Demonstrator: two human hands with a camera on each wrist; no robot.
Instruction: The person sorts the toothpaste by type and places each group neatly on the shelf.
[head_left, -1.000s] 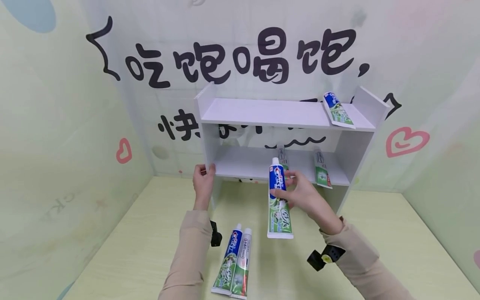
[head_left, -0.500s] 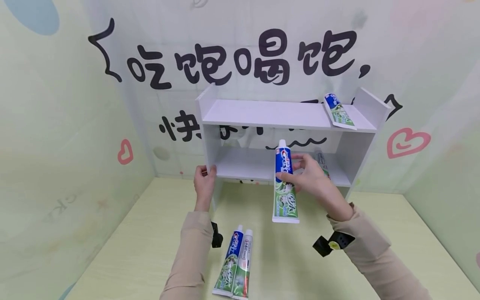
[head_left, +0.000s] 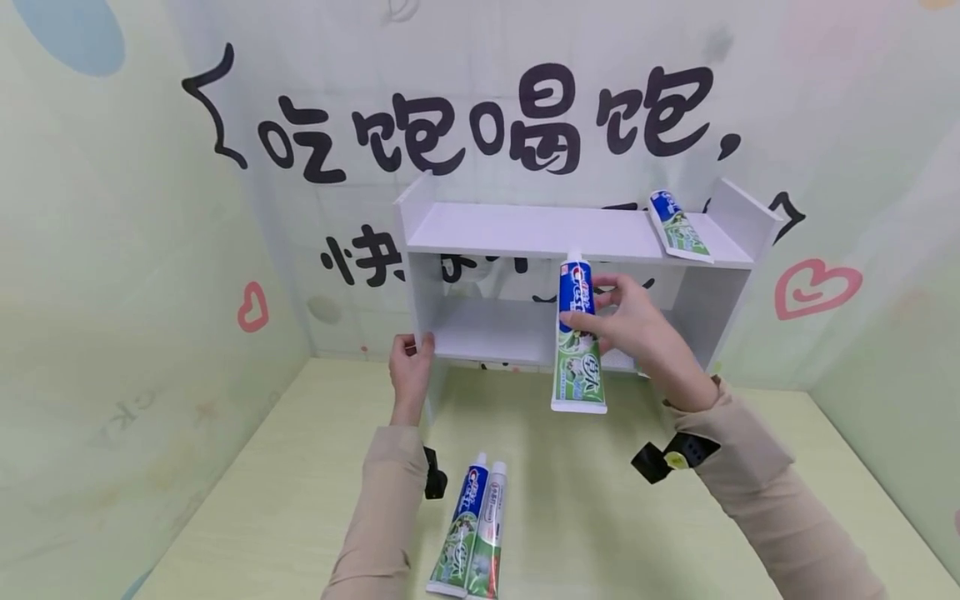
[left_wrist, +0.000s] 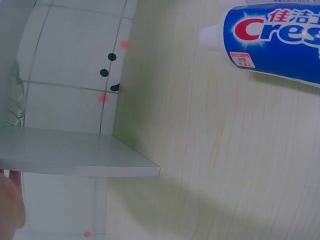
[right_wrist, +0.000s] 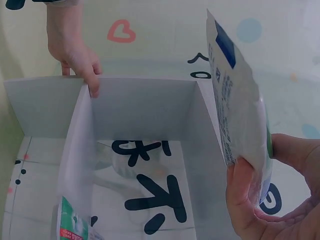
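My right hand [head_left: 633,329] pinches a blue-and-green Crest toothpaste tube [head_left: 579,358] between thumb and fingers, cap up, in front of the white shelf unit [head_left: 517,229]. Its back faces the right wrist view, where my right hand [right_wrist: 280,200] grips its side. My left hand [head_left: 411,375] holds the unit's left side panel at the middle board; in the right wrist view the left hand's [right_wrist: 75,52] fingertip rests over the panel edge. Another Crest tube [head_left: 678,225] lies on the top board at the right. My right hand hides most of the middle board's right part.
On the table [head_left: 255,500], a Crest tube [head_left: 459,533] and a silver-and-green toothpaste tube [head_left: 487,533] lie side by side near the front. A green tube end [right_wrist: 70,220] shows on the middle board in the right wrist view. A printed wall [head_left: 487,50] stands behind.
My right hand has raised the Crest toothpaste tube upward and slightly right, from before the middle board to the top board's front edge. My left hand stays on the side panel.
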